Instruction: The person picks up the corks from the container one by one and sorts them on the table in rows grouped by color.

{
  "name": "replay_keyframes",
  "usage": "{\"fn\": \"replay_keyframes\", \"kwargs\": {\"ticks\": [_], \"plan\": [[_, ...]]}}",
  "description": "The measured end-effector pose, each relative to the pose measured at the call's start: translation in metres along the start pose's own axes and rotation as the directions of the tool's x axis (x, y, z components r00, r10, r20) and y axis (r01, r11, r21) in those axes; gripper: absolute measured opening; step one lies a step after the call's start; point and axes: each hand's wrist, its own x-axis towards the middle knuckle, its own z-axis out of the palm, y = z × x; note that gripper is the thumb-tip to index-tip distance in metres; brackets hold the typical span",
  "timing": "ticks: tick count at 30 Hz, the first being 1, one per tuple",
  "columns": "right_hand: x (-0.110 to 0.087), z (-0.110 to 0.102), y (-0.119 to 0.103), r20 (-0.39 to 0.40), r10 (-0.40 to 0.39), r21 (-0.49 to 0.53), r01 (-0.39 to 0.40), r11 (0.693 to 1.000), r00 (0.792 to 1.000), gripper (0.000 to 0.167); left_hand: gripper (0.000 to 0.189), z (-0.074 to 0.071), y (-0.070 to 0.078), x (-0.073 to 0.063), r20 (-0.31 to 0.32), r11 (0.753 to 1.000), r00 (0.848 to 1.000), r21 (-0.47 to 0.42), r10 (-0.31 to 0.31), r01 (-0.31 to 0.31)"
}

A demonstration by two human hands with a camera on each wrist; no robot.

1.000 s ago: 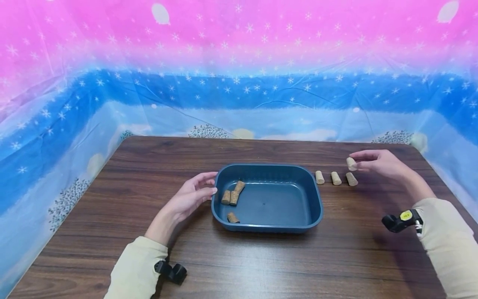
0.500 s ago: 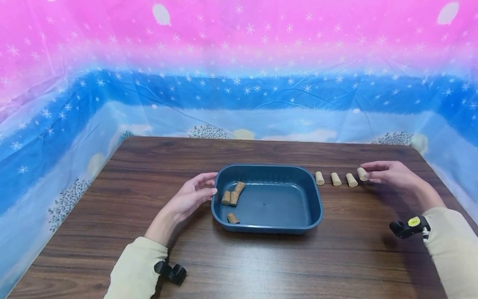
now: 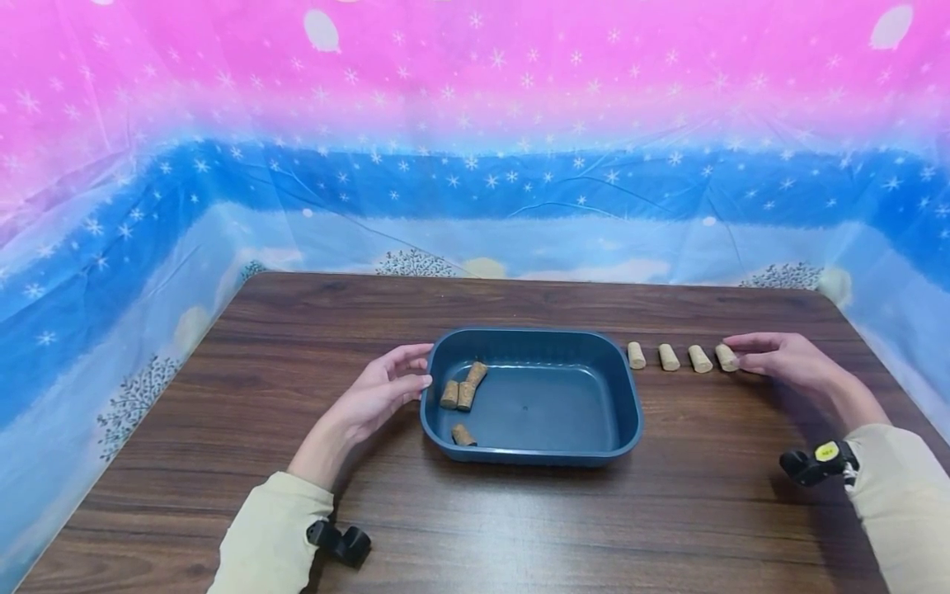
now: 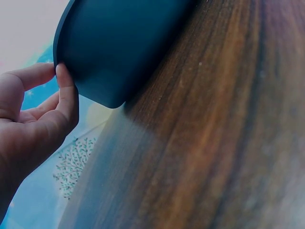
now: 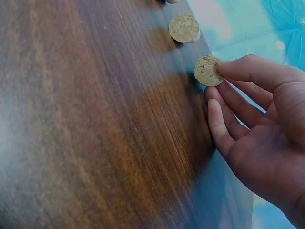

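My right hand point(image 3: 794, 361) pinches a pale cork stopper point(image 3: 726, 358) between thumb and fingers, at the right end of a row of similar cork stoppers point(image 3: 700, 359) on the table. The right wrist view shows the round end of the pinched cork stopper point(image 5: 208, 70), with a neighbouring stopper point(image 5: 184, 28) a short way off. On the other side, my left hand point(image 3: 374, 388) pinches the left rim of a dark blue plastic tub point(image 3: 530, 455). Several darker brown corks point(image 3: 465, 396) lie inside the tub, near its left wall.
The tub stands mid-table on a dark wood-grain table point(image 3: 519, 528). The row of stoppers begins right beside the tub's right wall. A pink and blue snowflake cloth point(image 3: 475, 165) hangs behind and along both sides of the table.
My right hand has moved the cork stopper right and toward the front, down to the end of the row. My left hand and the tub stay where they were.
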Motion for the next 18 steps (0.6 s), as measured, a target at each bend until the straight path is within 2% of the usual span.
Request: {"fn": "replay_keyframes", "kwargs": {"ticks": [4, 13, 15, 18], "plan": [[0.0, 0.0014, 0.0007, -0.011, -0.002, -0.058, 0.002, 0.998, 1.0, 0.059, 0.054, 0.0001, 0.0, -0.0004, -0.001, 1.0, 1.0, 0.008, 0.001, -0.001], [-0.001, 0.0026, 0.0009, -0.026, -0.01, -0.194, 0.004, 0.981, 1.0, 0.058, 0.055, 0.0014, -0.0005, 0.0001, 0.003, 1.0, 1.0, -0.015, 0.018, -0.018], [-0.0014, 0.0025, 0.0013, -0.024, -0.016, -0.204, 0.011, 0.979, 1.0, 0.057, 0.055, 0.0017, -0.0009, 0.0005, 0.004, 1.0, 1.0, -0.019, 0.021, -0.021], [-0.0016, 0.0021, 0.0018, -0.023, -0.005, -0.153, 0.001, 0.988, 1.0, 0.059, 0.055, 0.0019, -0.0009, 0.0011, 0.0, 1.0, 1.0, -0.019, 0.015, -0.015]]}}
